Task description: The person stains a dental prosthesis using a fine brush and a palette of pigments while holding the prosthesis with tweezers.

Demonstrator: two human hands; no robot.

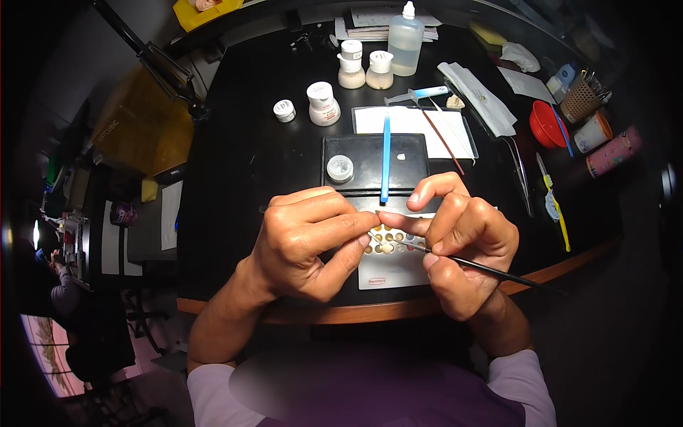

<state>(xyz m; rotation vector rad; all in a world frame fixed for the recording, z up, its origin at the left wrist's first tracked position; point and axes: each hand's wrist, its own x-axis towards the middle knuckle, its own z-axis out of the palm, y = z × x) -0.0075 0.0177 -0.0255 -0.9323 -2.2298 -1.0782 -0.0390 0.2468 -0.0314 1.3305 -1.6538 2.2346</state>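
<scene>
My left hand [309, 238] is closed in a pinch on a thin light pin, with a small cream tooth crown [386, 248] at its lower end. In my right hand [466, 238], a fine brush [491, 270] with a black handle is gripped, its tip pointing left, close beside the crown; whether they touch I cannot tell. The fingertips of both hands meet or nearly meet above the crown. Beneath them lies a white palette card [391, 276] with rows of coloured round wells, partly hidden by my hands.
Beyond my hands, a blue pen-like stick [386, 156] lies across a black case [363, 146] beside an open glass jar [340, 169]. Farther back stand powder jars [324, 107] and a clear bottle [404, 53]. Tweezers [523, 178], a yellow-handled tool [553, 206] and a red bowl [546, 124] are right.
</scene>
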